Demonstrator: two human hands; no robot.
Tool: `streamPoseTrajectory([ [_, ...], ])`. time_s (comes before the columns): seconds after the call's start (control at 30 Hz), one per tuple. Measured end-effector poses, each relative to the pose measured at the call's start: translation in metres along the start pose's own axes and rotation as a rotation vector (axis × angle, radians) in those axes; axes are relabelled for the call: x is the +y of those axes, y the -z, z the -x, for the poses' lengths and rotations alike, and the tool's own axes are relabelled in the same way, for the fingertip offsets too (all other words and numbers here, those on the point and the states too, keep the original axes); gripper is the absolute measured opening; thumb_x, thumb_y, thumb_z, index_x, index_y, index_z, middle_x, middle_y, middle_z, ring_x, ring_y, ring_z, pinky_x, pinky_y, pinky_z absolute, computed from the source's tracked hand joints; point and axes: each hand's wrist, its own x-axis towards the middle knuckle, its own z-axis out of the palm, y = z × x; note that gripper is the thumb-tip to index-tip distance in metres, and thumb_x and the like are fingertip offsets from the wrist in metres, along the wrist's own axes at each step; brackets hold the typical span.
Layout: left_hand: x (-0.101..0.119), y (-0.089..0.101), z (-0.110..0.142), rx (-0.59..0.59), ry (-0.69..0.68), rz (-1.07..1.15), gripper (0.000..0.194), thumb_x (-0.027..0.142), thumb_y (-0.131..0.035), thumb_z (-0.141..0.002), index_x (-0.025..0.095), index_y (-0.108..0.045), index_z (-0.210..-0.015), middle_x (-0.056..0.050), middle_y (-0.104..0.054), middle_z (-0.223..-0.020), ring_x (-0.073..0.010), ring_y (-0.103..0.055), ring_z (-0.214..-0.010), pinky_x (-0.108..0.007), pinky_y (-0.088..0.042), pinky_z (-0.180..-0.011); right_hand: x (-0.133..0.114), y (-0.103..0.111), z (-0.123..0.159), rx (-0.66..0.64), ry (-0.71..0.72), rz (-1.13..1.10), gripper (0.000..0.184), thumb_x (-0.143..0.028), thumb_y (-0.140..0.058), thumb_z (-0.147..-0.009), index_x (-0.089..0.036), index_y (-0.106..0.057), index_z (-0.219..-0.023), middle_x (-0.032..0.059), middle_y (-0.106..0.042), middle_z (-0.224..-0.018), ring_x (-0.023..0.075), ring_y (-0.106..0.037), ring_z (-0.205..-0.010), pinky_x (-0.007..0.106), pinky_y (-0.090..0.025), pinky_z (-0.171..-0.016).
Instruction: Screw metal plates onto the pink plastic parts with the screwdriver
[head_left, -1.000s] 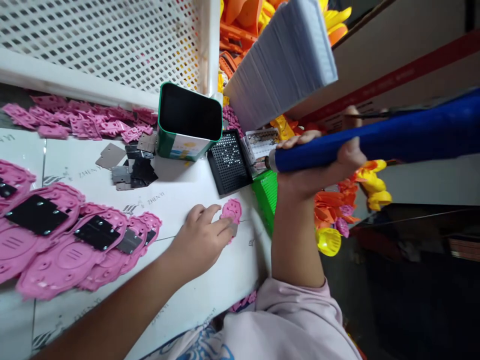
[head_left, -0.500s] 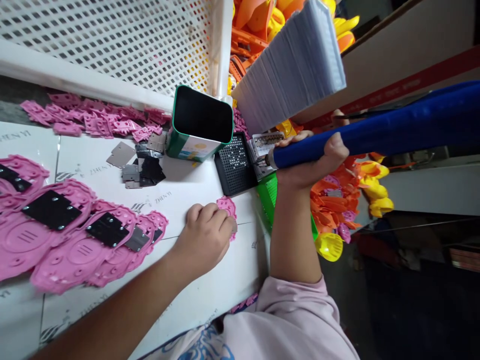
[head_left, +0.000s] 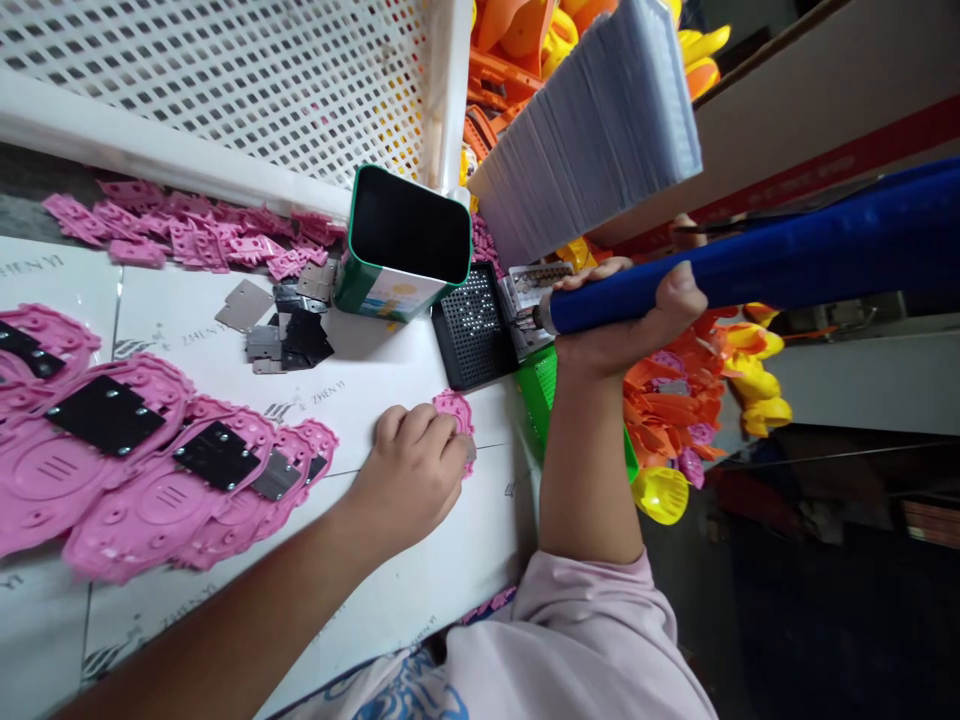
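My left hand (head_left: 416,465) is closed over a pink plastic part (head_left: 456,406) that lies on the white table. A bit of grey plate shows at that part's right edge; the rest is hidden under my fingers. In my right hand (head_left: 637,325) is a blue electric screwdriver (head_left: 720,265), held nearly level. Its metal tip (head_left: 527,318) points left, beside a black perforated tray (head_left: 474,345) dotted with small shiny screws. Whether a screw sits on the tip is too small to tell.
Several pink parts with dark plates (head_left: 109,415) overlap at left. Loose metal plates (head_left: 289,330) lie near a green-rimmed tin (head_left: 401,290). Behind stand small pink pieces (head_left: 195,235), a white lattice crate (head_left: 225,150) and a clear plastic stack (head_left: 585,130). A green basket (head_left: 537,395) holds orange parts.
The view has shifted very slightly. Both hands keep nearly the same places, the left on the pink part and the right on the screwdriver by the tray.
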Motion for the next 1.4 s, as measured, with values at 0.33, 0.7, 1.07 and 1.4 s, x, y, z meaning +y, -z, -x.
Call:
streamPoseTrajectory([
  [0.33,-0.002,0.003,-0.002,0.148,0.048,0.149,0.013,0.024,-0.060,-0.085,0.015,-0.064,-0.093,-0.008,-0.064,-0.093,-0.0250,-0.051,-0.091,-0.040,-0.038,-0.078,-0.014,0.002,0.008,-0.021,0.170,-0.139,0.038,-0.051,-0.042,-0.074,-0.031,-0.053,-0.104,-0.0059,-0.048,-0.056,0.0132,-0.047,-0.046,0.030,-0.038,-0.050],
  [0.7,-0.009,0.004,-0.006,0.361,0.003,0.234,0.017,0.024,-0.064,-0.086,0.012,-0.064,-0.098,-0.009,-0.067,-0.086,-0.0203,-0.057,-0.083,-0.034,-0.048,-0.077,-0.058,0.028,0.087,-0.204,0.024,-0.382,0.033,-0.045,-0.056,-0.069,-0.031,-0.066,-0.097,-0.0032,-0.062,-0.059,0.0165,-0.057,-0.048,0.033,-0.050,-0.051],
  [1.07,-0.008,0.008,-0.008,0.289,-0.046,0.180,0.004,0.015,-0.064,-0.083,0.014,-0.067,-0.082,-0.004,-0.069,-0.074,-0.0183,-0.057,-0.074,-0.032,-0.047,-0.071,-0.055,0.026,0.106,-0.108,0.047,-0.535,0.025,-0.046,-0.062,-0.065,-0.026,-0.057,-0.080,-0.0039,-0.058,-0.052,0.0153,-0.057,-0.043,0.028,-0.046,-0.044],
  [1.4,-0.008,0.006,-0.010,0.194,-0.072,0.146,0.007,0.019,-0.062,-0.086,0.016,-0.067,-0.082,-0.003,-0.070,-0.075,-0.0179,-0.059,-0.073,-0.032,-0.043,-0.072,-0.042,0.036,0.106,-0.139,0.024,-0.609,0.026,-0.044,-0.066,-0.063,-0.023,-0.054,-0.074,-0.0015,-0.063,-0.055,0.0163,-0.058,-0.043,0.029,-0.047,-0.042],
])
